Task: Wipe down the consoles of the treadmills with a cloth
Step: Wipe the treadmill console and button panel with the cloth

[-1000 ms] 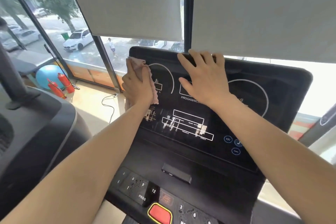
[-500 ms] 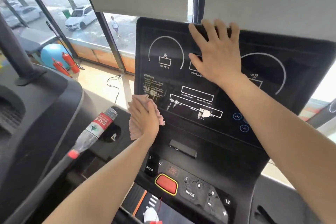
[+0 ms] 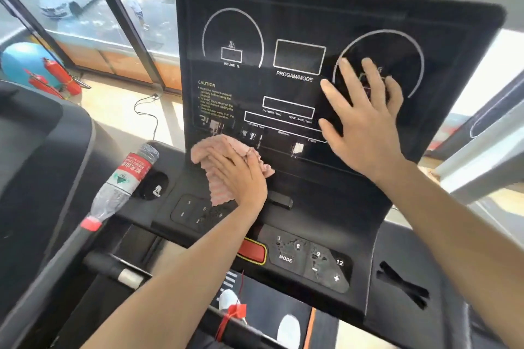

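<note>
A black treadmill console (image 3: 297, 22) fills the middle of the view, with white dials and boxes printed on its display. My left hand (image 3: 241, 176) presses a pink cloth (image 3: 218, 159) flat against the lower left edge of the display, fingers straight over the cloth. My right hand (image 3: 365, 110) lies flat with spread fingers on the right dial of the display. Water drops sit on the lower button pads (image 3: 309, 258).
A plastic water bottle (image 3: 124, 181) with a red label lies tilted in the left cup holder. A red stop button (image 3: 252, 252) is partly hidden by my left forearm. Another treadmill (image 3: 34, 156) stands at the left. Windows, fire extinguishers (image 3: 59, 76) and a blue ball are behind.
My left hand has slid the cloth down from the display's upper left to its lower edge. My right hand has come off the console's top edge onto the right dial.
</note>
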`<state>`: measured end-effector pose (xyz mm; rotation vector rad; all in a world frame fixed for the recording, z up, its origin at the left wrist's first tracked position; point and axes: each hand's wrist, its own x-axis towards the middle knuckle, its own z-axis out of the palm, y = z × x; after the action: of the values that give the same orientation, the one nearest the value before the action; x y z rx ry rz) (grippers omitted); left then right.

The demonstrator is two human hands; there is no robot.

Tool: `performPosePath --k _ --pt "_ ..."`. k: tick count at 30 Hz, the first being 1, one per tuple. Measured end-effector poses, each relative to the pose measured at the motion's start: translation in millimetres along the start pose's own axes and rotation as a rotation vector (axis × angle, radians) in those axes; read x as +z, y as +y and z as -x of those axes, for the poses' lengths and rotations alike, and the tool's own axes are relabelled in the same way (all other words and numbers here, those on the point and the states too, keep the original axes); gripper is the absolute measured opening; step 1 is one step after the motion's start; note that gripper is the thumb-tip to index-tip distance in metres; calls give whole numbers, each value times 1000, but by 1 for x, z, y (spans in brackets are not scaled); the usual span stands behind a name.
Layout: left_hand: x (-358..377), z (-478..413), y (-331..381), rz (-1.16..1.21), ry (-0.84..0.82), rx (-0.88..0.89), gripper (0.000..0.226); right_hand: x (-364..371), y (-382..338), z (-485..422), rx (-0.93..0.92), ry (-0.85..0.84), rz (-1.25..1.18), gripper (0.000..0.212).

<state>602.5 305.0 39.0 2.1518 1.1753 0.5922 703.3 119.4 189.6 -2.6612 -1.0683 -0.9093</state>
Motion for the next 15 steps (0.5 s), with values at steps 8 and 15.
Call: performPosePath --k 8,15 --pt "27 57 28 13 -122 73 89 9 45 81 139 -107 143 57" --pt "54 137 61 -32 -235 252 89 4 69 110 69 -143 102 53"
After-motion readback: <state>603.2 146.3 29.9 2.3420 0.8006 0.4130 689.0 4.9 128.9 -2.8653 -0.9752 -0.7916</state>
